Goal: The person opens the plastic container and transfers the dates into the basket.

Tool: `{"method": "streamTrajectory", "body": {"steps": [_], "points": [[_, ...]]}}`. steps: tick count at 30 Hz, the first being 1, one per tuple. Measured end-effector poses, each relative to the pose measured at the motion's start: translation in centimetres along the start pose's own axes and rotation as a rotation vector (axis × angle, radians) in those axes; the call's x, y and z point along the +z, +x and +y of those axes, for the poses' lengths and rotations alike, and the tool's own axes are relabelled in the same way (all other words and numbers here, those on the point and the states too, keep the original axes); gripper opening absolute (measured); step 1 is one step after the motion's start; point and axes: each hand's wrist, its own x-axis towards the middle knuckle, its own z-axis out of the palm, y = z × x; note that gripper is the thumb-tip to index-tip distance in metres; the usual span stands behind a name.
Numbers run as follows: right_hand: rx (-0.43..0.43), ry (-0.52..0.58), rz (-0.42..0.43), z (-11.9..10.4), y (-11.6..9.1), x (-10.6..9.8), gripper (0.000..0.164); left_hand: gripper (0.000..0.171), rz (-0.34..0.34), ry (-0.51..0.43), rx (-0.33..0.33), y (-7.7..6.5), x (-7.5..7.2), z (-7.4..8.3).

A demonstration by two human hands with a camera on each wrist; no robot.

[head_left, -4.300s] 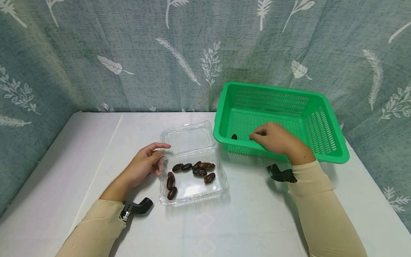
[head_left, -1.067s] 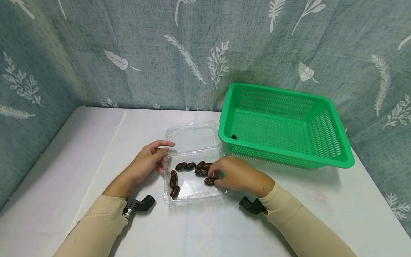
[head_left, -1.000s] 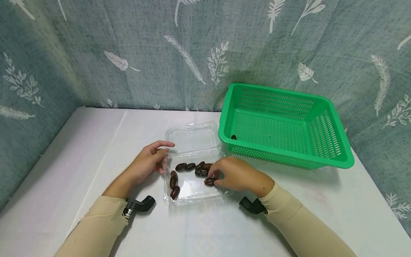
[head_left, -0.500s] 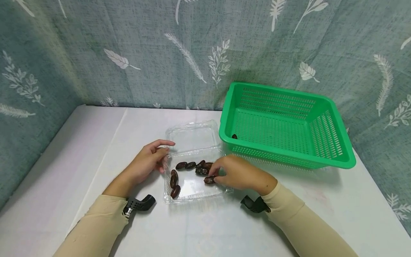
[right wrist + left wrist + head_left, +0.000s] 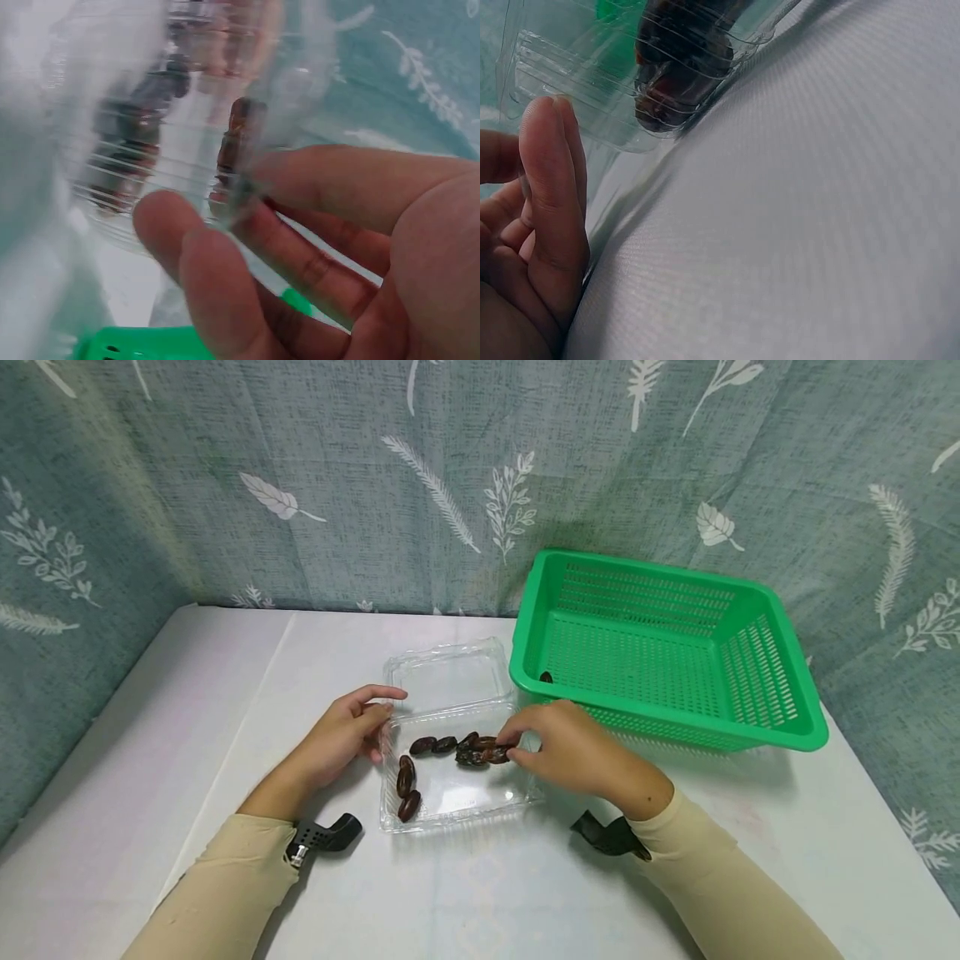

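In the head view my right hand (image 5: 573,747) pinches a dark brown date (image 5: 497,754) between thumb and fingertips, just over the right part of a clear plastic clamshell box (image 5: 457,802). Against or just above a small cluster of dates (image 5: 471,757) is the pinched one. Two more dates (image 5: 423,746) lie left of that cluster, and others (image 5: 406,777) line the left wall. My left hand (image 5: 337,739) rests at the box's left edge, index finger out over the hinged-back lid (image 5: 450,681). The left wrist view shows the left thumb (image 5: 551,172) straight, near the plastic wall.
A green slotted basket (image 5: 667,714) stands at the back right, with one date (image 5: 546,677) visible in its near left corner. The white tablecloth (image 5: 480,893) meets a leaf-patterned grey-green curtain (image 5: 315,485) behind. Black wrist cameras (image 5: 611,835) hang under both forearms.
From over the basket my right hand has come to the box and taken the lone date at the right, then shifted it back toward the cluster. My left hand has stayed in place.
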Motion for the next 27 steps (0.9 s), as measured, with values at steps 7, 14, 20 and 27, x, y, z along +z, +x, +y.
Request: {"method": "streamTrajectory", "body": {"steps": [7, 14, 20, 27], "points": [[0.030, -0.009, 0.074, -0.2, -0.9, -1.6, 0.016, 0.038, -0.009, -0.008, 0.013, 0.0, 0.0, 0.0], [0.035, 0.104, 0.189, 0.1, -1.5, -3.3, 0.018, 0.038, -0.002, -0.022, 0.006, 0.0, -0.1, -0.1], [-0.010, 0.130, 0.353, 1.0, -1.5, -4.2, 0.018, 0.039, -0.007, -0.022, 0.001, 0.0, -0.1, -0.2], [0.040, 0.115, 0.480, 2.5, -1.0, -4.7, 0.017, 0.039, 0.002, -0.019, 0.001, 0.1, -0.1, -0.2]]}}
